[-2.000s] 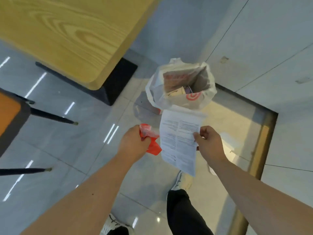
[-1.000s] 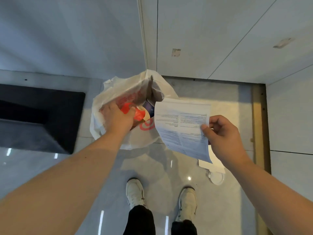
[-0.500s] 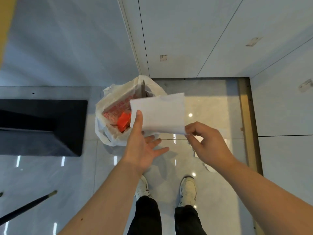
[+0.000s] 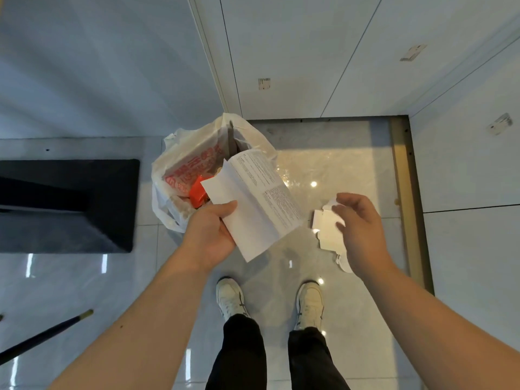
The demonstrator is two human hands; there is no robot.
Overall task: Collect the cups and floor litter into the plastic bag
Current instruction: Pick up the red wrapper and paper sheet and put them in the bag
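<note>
A white plastic bag (image 4: pixel 180 153) with red print stands open on the floor against the wall. An orange-red wrapper (image 4: pixel 197 191) lies inside it with other litter. My left hand (image 4: pixel 209 233) grips a folded printed paper sheet (image 4: pixel 253 204) just in front of the bag's mouth. My right hand (image 4: pixel 358 232) hovers to the right with fingers apart and holds nothing. Under it on the floor lie a flat white cardboard piece (image 4: pixel 326 229) and a small white scrap (image 4: pixel 343 265).
A black table base (image 4: pixel 67 204) sits on the floor left of the bag. A dark chair leg (image 4: pixel 45 337) reaches in at lower left. White wall panels rise behind, and a brass floor strip (image 4: pixel 409 204) runs along the right. My white shoes (image 4: pixel 229 298) stand below.
The orange-red wrapper went from my left hand into the bag. The paper passed from my right hand to my left, and my right hand let go and moved right over the floor litter.
</note>
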